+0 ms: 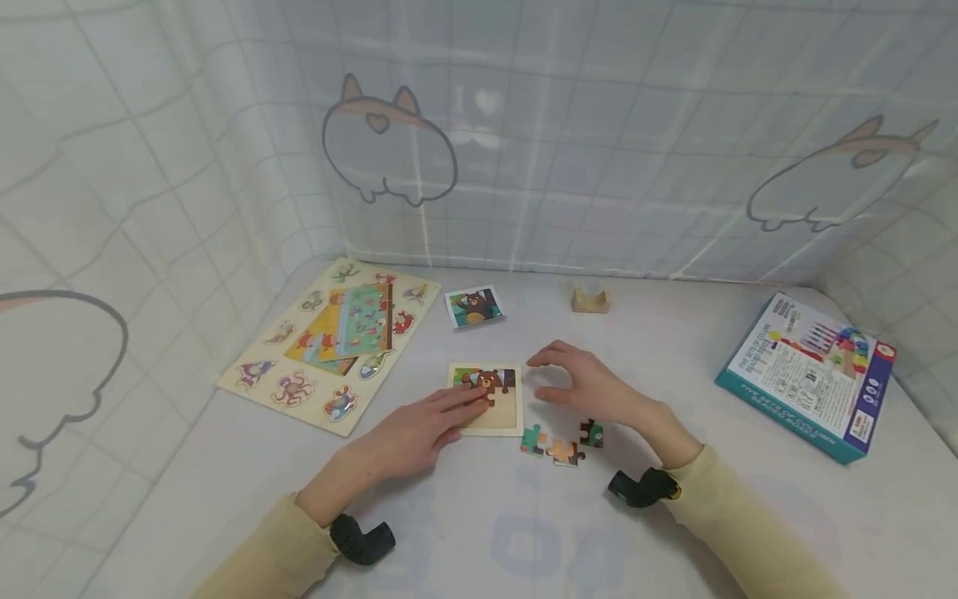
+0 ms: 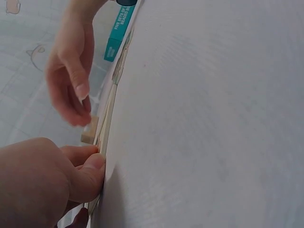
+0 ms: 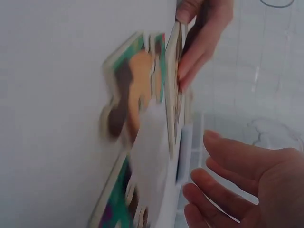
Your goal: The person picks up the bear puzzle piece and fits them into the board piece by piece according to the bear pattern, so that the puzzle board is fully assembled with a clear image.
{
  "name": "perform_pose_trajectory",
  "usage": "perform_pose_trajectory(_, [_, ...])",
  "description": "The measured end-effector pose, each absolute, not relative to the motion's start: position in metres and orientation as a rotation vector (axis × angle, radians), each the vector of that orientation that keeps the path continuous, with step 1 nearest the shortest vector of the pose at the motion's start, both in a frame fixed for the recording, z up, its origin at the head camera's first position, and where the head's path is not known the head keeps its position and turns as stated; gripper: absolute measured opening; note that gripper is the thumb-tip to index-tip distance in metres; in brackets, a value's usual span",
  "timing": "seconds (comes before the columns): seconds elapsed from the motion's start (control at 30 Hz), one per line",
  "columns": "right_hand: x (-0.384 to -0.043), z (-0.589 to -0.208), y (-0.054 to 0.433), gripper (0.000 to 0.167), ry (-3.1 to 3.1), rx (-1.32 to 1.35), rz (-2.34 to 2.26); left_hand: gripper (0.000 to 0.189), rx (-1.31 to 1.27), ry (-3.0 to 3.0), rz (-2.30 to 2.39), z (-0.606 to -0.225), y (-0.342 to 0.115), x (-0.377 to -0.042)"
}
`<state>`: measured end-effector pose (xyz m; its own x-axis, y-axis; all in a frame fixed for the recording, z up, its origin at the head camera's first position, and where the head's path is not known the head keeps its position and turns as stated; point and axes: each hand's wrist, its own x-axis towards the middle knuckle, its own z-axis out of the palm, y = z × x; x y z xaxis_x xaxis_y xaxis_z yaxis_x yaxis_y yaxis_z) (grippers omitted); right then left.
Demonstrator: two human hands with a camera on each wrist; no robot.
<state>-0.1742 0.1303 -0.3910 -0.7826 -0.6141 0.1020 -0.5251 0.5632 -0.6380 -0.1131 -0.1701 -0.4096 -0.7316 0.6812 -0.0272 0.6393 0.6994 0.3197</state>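
Observation:
A small square wooden jigsaw board (image 1: 512, 424) lies mid-table, with bear-picture pieces fitted along its upper part. My left hand (image 1: 415, 428) rests on its left side, fingers reaching over the bear pieces; in the left wrist view the thumb (image 2: 92, 166) touches the board's edge. Just right of the board, my right hand (image 1: 587, 387) hovers with thumb and fingers apart and nothing between them. Three loose jigsaw pieces lie below it: a green-and-peach piece (image 1: 532, 440), a peach-and-brown piece (image 1: 566, 452) and a dark green piece (image 1: 591, 433).
Behind the board lies a bear picture card (image 1: 475, 307). A small notched wooden block (image 1: 590, 301) stands to its right. At left, a large animal board (image 1: 299, 333) carries colourful picture panels (image 1: 364, 320). A teal-and-purple box (image 1: 812, 374) lies at right. Patterned curtains surround the table.

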Motion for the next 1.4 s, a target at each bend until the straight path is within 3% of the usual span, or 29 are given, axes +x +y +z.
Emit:
perform_pose_trajectory(0.37, [-0.170,-0.401,0.192,0.027,2.776,-0.889,-0.980,0.052,1.051,2.764,0.420,-0.408,-0.168,-0.113])
perform_pose_trajectory(0.57, [-0.171,-0.414,0.212,0.031,2.765,-0.874,-1.014,0.051,1.046,2.766,0.422,-0.409,-0.169,-0.112])
perform_pose_trajectory(1.4, [-0.174,-0.423,0.221,0.025,2.684,-0.888,-1.071,0.052,1.065,2.762,0.447,-0.409,-0.169,-0.114])
